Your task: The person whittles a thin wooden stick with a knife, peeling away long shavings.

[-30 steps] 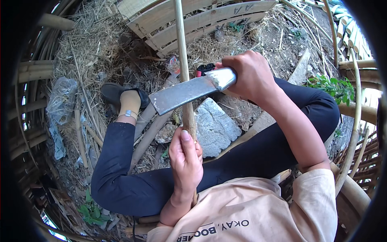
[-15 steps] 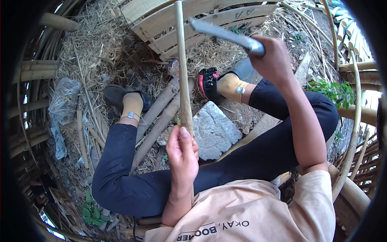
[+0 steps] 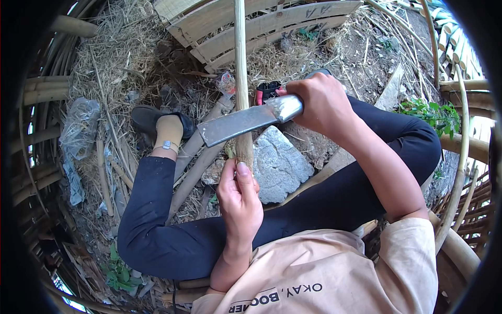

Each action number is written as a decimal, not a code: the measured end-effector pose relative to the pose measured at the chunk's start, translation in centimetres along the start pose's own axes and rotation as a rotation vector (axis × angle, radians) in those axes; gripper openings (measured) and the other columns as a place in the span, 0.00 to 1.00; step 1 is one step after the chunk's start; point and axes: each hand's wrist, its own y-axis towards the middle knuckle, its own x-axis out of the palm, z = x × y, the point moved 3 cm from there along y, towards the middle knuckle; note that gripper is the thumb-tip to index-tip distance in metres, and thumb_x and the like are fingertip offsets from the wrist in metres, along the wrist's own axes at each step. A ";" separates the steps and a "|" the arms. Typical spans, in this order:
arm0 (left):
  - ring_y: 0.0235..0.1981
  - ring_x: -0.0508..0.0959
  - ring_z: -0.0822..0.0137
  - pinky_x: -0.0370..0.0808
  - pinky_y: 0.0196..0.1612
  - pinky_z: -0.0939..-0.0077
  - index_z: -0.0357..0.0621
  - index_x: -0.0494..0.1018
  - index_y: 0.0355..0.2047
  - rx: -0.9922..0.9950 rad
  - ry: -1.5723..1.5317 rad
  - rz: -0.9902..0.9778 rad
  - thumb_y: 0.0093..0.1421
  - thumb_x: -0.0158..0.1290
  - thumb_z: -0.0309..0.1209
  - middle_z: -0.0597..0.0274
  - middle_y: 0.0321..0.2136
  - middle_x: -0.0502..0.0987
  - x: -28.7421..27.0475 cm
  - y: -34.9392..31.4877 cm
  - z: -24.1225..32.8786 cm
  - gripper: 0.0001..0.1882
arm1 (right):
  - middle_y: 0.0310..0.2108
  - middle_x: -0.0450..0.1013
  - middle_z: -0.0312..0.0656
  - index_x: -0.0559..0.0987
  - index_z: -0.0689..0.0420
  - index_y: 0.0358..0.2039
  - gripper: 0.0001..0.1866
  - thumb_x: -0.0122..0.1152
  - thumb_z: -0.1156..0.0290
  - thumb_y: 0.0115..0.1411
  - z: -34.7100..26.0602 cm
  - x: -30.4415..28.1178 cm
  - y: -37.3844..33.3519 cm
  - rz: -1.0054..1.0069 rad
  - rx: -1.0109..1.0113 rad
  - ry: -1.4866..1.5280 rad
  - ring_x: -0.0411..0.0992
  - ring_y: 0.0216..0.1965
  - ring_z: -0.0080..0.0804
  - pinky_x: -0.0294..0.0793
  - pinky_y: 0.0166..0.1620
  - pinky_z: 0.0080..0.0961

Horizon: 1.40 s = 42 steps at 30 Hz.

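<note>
My left hand point(image 3: 239, 201) grips the lower part of a long wooden stick point(image 3: 241, 63), thumb along its side, in front of my body. The stick runs away from me past the top edge of the picture. Closed round the handle of a broad, blunt-ended machete point(image 3: 235, 125) is my right hand point(image 3: 321, 102). Its flat grey blade lies across the stick, a short way beyond my left thumb; whether the edge bites into the wood I cannot tell. Beneath the stick and to its right sits a grey stone point(image 3: 280, 167) between my legs.
A slatted wooden crate point(image 3: 261, 31) stands at the far side on straw. Bamboo poles point(image 3: 191, 178) lie left of the stone. A clear plastic bag point(image 3: 79, 128) rests at left, a green plant point(image 3: 434, 116) grows at right, and bamboo walling surrounds the spot.
My right hand has swung the machete down and to the left, from raised at the upper right to across the stick. The stick has shifted slightly; my left hand still holds it.
</note>
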 end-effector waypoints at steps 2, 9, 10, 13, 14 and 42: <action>0.17 0.62 0.80 0.59 0.21 0.80 0.40 0.66 0.31 0.011 0.033 -0.005 0.76 0.42 0.37 0.72 0.17 0.63 -0.2 -0.1 0.0 0.16 | 0.21 0.78 0.49 0.85 0.54 0.28 0.06 0.64 0.71 0.48 0.4 -0.2 0.4 0.018 0.030 0.045 0.79 0.26 0.50 0.79 0.35 0.42; 0.13 0.55 0.87 0.50 0.14 0.88 0.45 0.66 0.35 0.021 -0.057 -0.059 0.76 0.41 0.41 0.78 0.15 0.59 1.2 -0.5 -0.2 0.15 | 0.29 0.80 0.52 0.86 0.53 0.40 0.13 0.65 0.70 0.52 6.7 -3.7 2.9 0.310 0.217 -0.111 0.80 0.33 0.50 0.81 0.43 0.41; 0.13 0.55 0.87 0.50 0.14 0.88 0.44 0.66 0.35 0.010 -0.071 -0.072 0.76 0.41 0.41 0.78 0.15 0.59 1.1 -0.2 -0.3 0.15 | 0.29 0.80 0.52 0.86 0.54 0.39 0.13 0.65 0.71 0.52 6.7 -3.7 2.7 0.291 0.247 -0.046 0.80 0.33 0.50 0.80 0.43 0.41; 0.15 0.57 0.86 0.53 0.17 0.86 0.43 0.66 0.35 -0.047 -0.107 -0.078 0.76 0.42 0.40 0.77 0.16 0.60 0.6 0.6 -0.6 0.15 | 0.27 0.79 0.53 0.87 0.54 0.37 0.11 0.66 0.71 0.52 5.7 -3.0 1.7 0.225 0.246 0.144 0.80 0.31 0.51 0.80 0.41 0.40; 0.17 0.58 0.84 0.55 0.19 0.85 0.42 0.66 0.34 -0.075 -0.113 -0.067 0.75 0.43 0.39 0.76 0.17 0.61 0.5 0.9 -0.5 0.15 | 0.27 0.79 0.52 0.87 0.54 0.37 0.11 0.66 0.71 0.52 5.1 -2.7 1.4 0.179 0.199 0.129 0.80 0.31 0.50 0.80 0.40 0.40; 0.17 0.61 0.83 0.57 0.19 0.81 0.36 0.71 0.42 0.038 0.023 0.008 0.74 0.45 0.38 0.74 0.17 0.63 0.5 0.4 -0.8 0.15 | 0.28 0.80 0.52 0.87 0.53 0.39 0.13 0.62 0.70 0.53 6.8 -2.0 3.4 0.210 0.195 -0.103 0.80 0.32 0.52 0.81 0.40 0.42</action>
